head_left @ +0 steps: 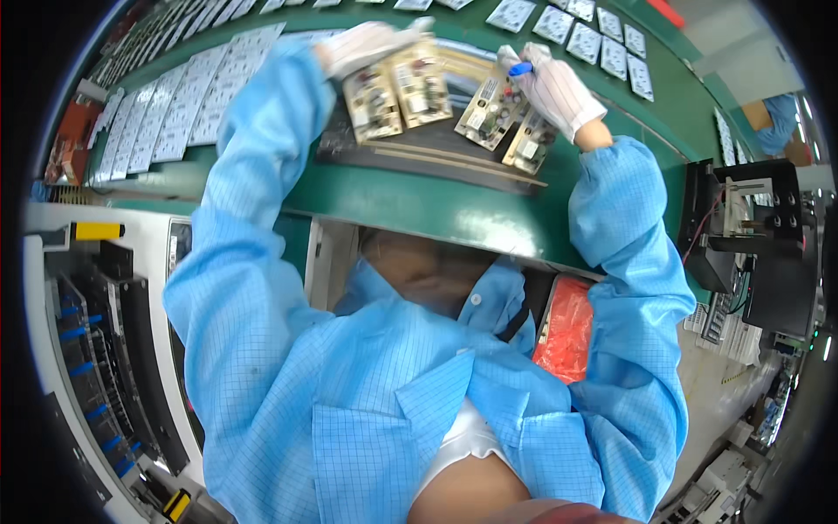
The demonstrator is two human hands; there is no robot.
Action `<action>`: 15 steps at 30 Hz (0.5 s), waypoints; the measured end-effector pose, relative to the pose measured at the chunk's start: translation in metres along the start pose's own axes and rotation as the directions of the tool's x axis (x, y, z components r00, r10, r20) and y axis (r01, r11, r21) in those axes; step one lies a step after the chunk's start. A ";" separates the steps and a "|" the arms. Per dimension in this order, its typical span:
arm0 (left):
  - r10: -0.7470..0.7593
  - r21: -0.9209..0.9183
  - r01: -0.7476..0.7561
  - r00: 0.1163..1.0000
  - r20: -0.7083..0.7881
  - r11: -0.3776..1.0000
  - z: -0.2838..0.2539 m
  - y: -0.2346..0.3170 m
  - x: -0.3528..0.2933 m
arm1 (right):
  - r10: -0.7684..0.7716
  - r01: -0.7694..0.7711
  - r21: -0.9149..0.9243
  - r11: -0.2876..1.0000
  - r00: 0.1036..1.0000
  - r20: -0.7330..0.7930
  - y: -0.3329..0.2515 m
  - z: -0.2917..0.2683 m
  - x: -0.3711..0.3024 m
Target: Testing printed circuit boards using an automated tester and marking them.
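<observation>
Both of my hands wear white gloves. At the far edge of two populated circuit boards, the left one (374, 103) and the one beside it (422, 83), my left hand (375, 47) reaches across with its fingers stretched out. It seems to touch the top of the second board; its fingertips are partly hidden. My right hand (557, 91) is closed around a blue pen-like thing (520, 69), of which only a short blue end shows. Below that hand lie two more circuit boards, a tilted one (489, 112) and another (529, 144) partly under the glove.
The boards lie on a dark tray (349, 147) with thin wooden strips (454, 164), on a green bench (410, 199). Rows of white printed panels (202, 96) cover the left, with smaller ones (585, 42) far right. A red bag (566, 336) sits below the bench edge; black equipment (758, 205) stands right.
</observation>
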State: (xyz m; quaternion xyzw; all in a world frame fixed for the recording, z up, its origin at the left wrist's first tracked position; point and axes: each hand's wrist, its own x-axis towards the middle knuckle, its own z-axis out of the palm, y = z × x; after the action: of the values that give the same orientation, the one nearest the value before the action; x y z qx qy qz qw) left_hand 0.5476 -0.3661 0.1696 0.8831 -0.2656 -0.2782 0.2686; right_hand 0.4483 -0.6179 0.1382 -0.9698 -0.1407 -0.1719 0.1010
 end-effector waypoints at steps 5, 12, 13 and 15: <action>0.281 -0.308 -0.425 0.864 -0.417 0.851 -0.022 -0.115 -0.049 | 0.255 -0.235 0.307 0.922 0.967 -0.026 0.031 -0.051 -0.022; 0.554 0.807 -0.175 0.805 -0.212 0.564 -0.048 -0.094 -0.165 | 0.430 -0.425 -0.399 0.813 0.899 -0.082 0.202 -0.115 -0.039; 0.390 0.776 -0.099 0.899 -0.198 0.623 -0.049 -0.085 -0.162 | 0.519 -0.486 -0.498 0.718 0.851 -0.084 0.212 -0.122 -0.037; 0.515 0.790 -0.185 0.837 -0.184 0.584 -0.045 -0.053 -0.150 | 0.591 -0.538 -0.547 0.641 0.801 -0.095 0.244 -0.113 -0.043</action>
State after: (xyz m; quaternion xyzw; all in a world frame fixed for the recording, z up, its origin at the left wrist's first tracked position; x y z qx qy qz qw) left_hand 0.4875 -0.2204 0.2202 0.8778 -0.4682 0.0996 -0.0188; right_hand 0.4504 -0.8847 0.1908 -0.9581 0.2200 -0.1192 -0.1391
